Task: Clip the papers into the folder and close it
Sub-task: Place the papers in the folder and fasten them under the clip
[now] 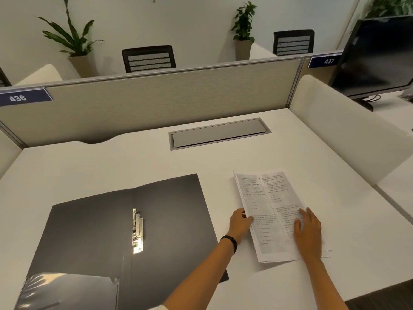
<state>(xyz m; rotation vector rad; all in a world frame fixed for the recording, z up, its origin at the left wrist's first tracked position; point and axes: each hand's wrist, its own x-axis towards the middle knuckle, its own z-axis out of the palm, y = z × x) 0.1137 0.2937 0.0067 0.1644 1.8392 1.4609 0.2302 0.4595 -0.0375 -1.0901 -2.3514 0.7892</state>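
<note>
Head view shows the folder lying open and flat on the desk, its metal clip exposed along the spine, probably so the sheets can go straight in. The papers lie just right of it, still unclipped. The left hand pinches their left edge while the right hand rests flat and open on top, seemingly steadying the stack for lifting.

An open-plan office: a white desk sits behind a low grey partition with numbered labels, mesh-backed chairs beyond it, a dark monitor alongside, and potted plants.
</note>
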